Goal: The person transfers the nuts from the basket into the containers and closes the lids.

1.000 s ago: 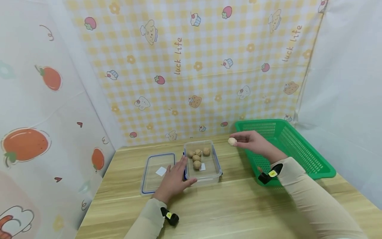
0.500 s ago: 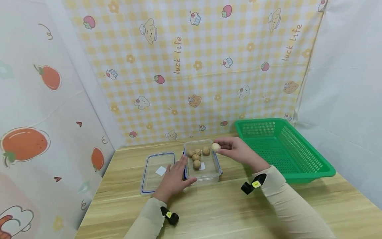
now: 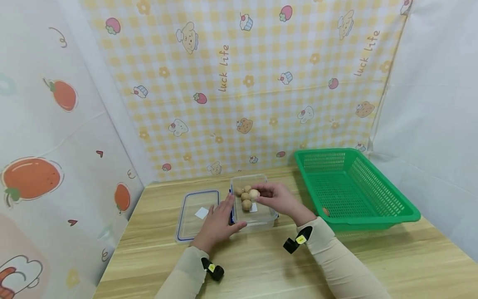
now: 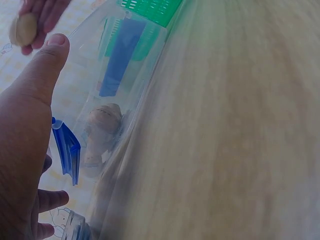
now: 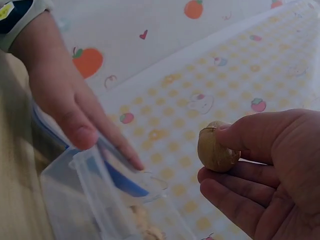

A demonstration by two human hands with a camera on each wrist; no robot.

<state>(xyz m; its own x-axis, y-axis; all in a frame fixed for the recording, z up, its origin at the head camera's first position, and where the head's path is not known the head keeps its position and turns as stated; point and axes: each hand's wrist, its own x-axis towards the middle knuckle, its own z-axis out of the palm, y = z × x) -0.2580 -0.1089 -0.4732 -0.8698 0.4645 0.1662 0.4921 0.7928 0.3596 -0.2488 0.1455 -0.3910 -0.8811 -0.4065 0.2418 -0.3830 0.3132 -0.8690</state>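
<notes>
My right hand (image 3: 281, 201) pinches a walnut (image 5: 215, 150) between thumb and fingers, above a clear plastic box (image 3: 257, 224). Inside the box lie several walnuts (image 3: 246, 205) toward its left side, with a white paper square near them. My left hand (image 3: 217, 222) is at the box's left side, fingers extended along the rim and thumb toward the front corner. In the left wrist view a blue clip (image 4: 68, 152) hangs unfastened from the box beside the left hand. The right fingers partly cover the box's right rim in the head view.
The box's clear lid (image 3: 188, 216), with a blue seal, lies flat left of the box. A green plastic basket (image 3: 313, 193) stands on the right, with a small brown thing (image 3: 326, 211) inside near its front left corner. A patterned cloth hangs behind the wooden table (image 3: 246, 265).
My right hand has moved left with the walnut, from beside the green basket to over the box. The left hand stays in place.
</notes>
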